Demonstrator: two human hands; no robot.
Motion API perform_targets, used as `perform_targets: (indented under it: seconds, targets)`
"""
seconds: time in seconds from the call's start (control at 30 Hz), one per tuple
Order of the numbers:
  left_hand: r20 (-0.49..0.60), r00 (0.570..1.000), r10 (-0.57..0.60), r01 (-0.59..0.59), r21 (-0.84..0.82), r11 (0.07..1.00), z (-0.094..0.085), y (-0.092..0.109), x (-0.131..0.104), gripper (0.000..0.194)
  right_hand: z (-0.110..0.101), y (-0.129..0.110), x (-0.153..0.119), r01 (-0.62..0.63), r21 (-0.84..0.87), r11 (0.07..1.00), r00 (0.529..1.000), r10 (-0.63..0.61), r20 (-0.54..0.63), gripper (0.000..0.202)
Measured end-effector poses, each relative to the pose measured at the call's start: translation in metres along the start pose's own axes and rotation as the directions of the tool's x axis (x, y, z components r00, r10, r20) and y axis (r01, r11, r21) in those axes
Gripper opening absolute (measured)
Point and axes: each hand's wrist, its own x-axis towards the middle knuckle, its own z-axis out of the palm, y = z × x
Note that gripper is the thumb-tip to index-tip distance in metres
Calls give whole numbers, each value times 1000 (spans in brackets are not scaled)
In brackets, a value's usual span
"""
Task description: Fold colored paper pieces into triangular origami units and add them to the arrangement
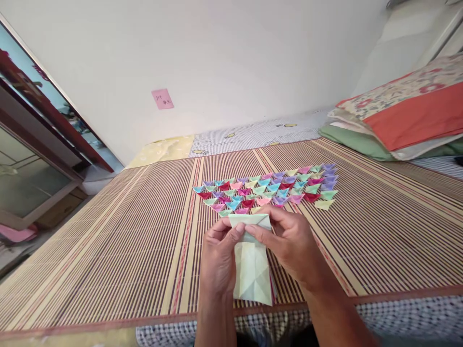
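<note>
Between my two hands is a pale green sheet of folding paper [249, 220], its top edge turned over in a narrow band. My left hand [221, 250] pinches its left side, thumb on the front. From the other side my right hand [289, 236] grips it, with the thumb near the middle and the fingers behind the top right corner. Below the hands lies a stack of creased paper sheets [252, 277], pale green on top, with pink edges showing at its right. Beyond the hands, small folded paper triangles [260, 189] in many colours stand in several rows.
A striped bamboo mat [126, 241] covers the bed, over a checked sheet [415, 318]. Folded bedding [405, 115] in red, floral and green is piled at the right. Behind is a white wall with a pink note [162, 99]; a doorway [54, 96] opens at the left.
</note>
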Motion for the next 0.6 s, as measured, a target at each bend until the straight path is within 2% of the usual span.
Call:
perform_targets:
  seconds: [0.07,0.1,0.17,0.23,0.3,0.43,0.53,0.6]
  targets:
    - [-108,992,69,-52,153,987,-1,0,0,23,4,0,0,176,-187,966,975,-197,-99,10]
    - [-144,984,103,-66,240,969,-1,1,-1,24,6,1,0,267,-308,913,941,-316,-122,11]
    - [-151,982,116,-63,317,946,1,3,-4,30,7,5,1,392,-520,759,860,-503,-87,14]
    - [-97,994,60,-36,231,972,4,7,-7,41,7,11,0,441,-631,638,824,-567,2,15]
    - [-51,999,14,-9,111,994,8,10,-9,43,9,15,-1,462,-668,583,822,-565,75,14]
    - [-101,995,-11,12,13,1000,5,9,-5,26,16,12,-3,490,-653,577,834,-527,160,17]
    - [-163,986,-37,34,-21,999,-5,5,2,25,12,5,-2,508,-538,673,852,-484,198,11]
    - [-187,981,-60,55,-34,998,-11,5,5,27,2,3,0,491,-422,762,867,-477,145,12]
